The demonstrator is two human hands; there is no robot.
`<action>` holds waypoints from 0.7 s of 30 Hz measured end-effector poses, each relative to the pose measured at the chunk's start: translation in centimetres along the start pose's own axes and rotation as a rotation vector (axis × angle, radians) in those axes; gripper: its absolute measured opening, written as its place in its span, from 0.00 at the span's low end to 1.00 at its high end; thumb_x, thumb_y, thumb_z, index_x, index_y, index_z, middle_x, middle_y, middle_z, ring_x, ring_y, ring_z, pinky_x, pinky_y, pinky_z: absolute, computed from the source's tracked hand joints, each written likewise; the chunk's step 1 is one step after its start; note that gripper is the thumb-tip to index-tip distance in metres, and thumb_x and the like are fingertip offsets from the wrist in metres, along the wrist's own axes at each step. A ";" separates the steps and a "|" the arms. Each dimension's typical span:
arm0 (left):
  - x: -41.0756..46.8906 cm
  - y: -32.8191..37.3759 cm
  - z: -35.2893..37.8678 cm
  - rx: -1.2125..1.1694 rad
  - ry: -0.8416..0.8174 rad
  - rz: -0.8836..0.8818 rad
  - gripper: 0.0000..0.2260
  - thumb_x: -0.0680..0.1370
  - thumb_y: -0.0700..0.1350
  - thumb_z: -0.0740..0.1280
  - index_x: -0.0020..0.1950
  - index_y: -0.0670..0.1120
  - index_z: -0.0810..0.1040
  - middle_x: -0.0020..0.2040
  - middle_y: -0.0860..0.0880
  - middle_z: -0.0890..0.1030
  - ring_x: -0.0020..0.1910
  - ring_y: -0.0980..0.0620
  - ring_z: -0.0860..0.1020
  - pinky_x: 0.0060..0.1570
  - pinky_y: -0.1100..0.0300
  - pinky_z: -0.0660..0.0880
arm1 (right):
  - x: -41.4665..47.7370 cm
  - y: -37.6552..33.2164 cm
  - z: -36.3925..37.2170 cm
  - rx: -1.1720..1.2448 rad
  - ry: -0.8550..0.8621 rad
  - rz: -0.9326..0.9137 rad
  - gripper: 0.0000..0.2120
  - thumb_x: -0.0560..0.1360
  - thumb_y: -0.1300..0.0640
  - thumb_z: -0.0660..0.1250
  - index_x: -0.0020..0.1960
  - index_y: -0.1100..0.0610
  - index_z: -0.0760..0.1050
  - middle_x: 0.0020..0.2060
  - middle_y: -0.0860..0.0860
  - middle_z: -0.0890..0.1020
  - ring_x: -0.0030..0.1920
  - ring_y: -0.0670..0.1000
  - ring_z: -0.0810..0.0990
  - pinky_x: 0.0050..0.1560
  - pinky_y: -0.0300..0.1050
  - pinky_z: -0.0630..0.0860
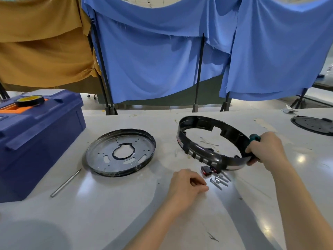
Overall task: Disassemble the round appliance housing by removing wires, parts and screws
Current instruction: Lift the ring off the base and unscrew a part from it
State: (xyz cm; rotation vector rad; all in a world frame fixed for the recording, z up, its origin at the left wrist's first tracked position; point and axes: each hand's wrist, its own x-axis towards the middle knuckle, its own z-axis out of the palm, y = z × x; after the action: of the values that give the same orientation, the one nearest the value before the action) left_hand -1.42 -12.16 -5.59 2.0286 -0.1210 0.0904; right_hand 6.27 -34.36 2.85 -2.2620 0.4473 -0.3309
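A black round housing ring (198,154) is tilted up off the white table at its right side. My right hand (266,150) grips the ring's right rim together with a teal-handled screwdriver (254,137). My left hand (187,186) rests on the table with its fingers curled, just left of several loose screws (220,180); I cannot tell whether it pinches anything. A small red and black part (207,171) lies beside the screws under the ring's front edge. A dark metal base plate (120,152) lies flat to the left. Thin wire bits (209,142) lie inside the ring.
A blue toolbox (36,141) with a tape roll (29,101) on top stands at the left. A metal screwdriver bit (65,183) lies in front of it. Another black round cover (313,125) sits at the far right. Blue and orange cloths hang behind the table.
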 end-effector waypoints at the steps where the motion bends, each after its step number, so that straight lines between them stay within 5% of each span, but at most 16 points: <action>1: 0.1 0.2 0.5 -0.003 0.002 0.025 0.04 0.68 0.41 0.77 0.39 0.49 0.85 0.35 0.55 0.79 0.32 0.60 0.74 0.36 0.71 0.71 | 0.0 0.0 0.1 0.019 0.029 0.011 0.04 0.67 0.70 0.65 0.40 0.69 0.71 0.19 0.62 0.78 0.27 0.60 0.80 0.28 0.44 0.70; 8: 0.7 0.6 2.0 0.083 0.006 0.086 0.06 0.68 0.40 0.75 0.42 0.48 0.86 0.36 0.53 0.81 0.31 0.61 0.74 0.36 0.72 0.71 | -0.1 0.4 1.2 0.016 0.132 0.049 0.03 0.69 0.67 0.62 0.38 0.64 0.69 0.28 0.62 0.80 0.33 0.60 0.80 0.32 0.47 0.73; 21: 0.0 0.0 0.8 0.012 -0.011 0.092 0.08 0.70 0.34 0.72 0.44 0.45 0.85 0.40 0.49 0.84 0.36 0.58 0.79 0.43 0.64 0.79 | -0.5 0.1 1.9 -0.002 0.160 0.043 0.05 0.68 0.67 0.64 0.36 0.64 0.69 0.29 0.62 0.80 0.34 0.61 0.79 0.29 0.44 0.70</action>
State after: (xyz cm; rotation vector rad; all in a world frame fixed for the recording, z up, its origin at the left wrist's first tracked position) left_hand -1.42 -12.88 -5.98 2.0359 -0.2213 0.1380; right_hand 6.51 -32.95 1.44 -2.2327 0.5787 -0.4914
